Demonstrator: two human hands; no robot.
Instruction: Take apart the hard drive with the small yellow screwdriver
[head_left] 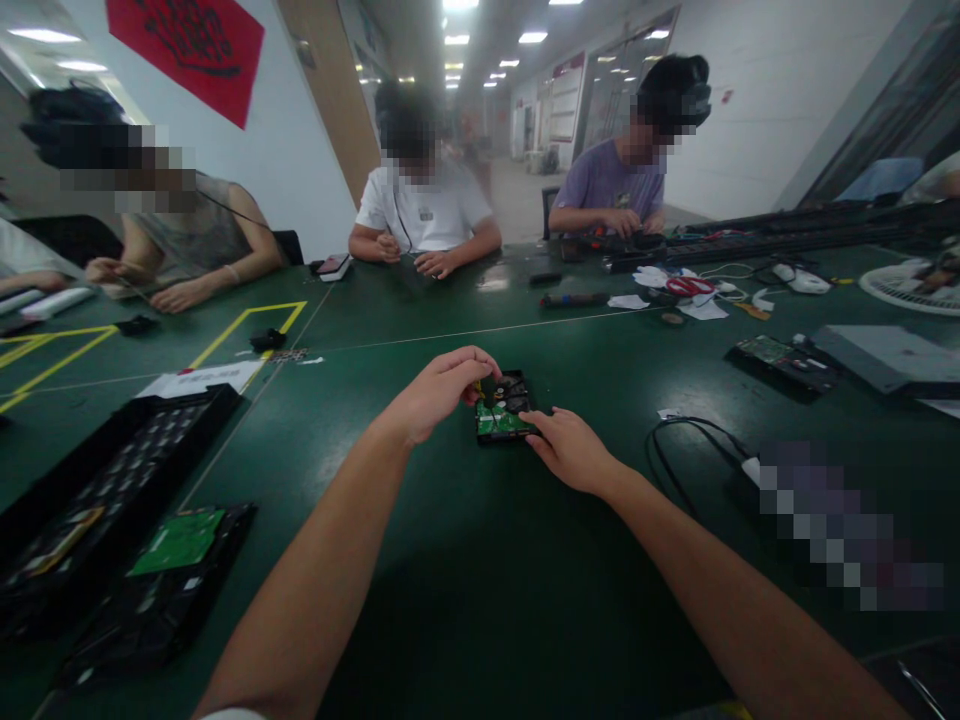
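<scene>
Ideally my right hand (571, 450) clamps the near corner of the hard drive (501, 412) steady, while my left hand (441, 390) pinches a yellow tool (478, 386) upright over it.

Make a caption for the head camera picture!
A left hand and right hand touch a hard drive on a table.

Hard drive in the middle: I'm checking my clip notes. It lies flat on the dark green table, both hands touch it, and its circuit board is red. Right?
Not quite: the circuit board is green, not red, as the head view shows. The rest stands: the hard drive lies flat on the dark green table, with the left hand and right hand both touching it.
</scene>
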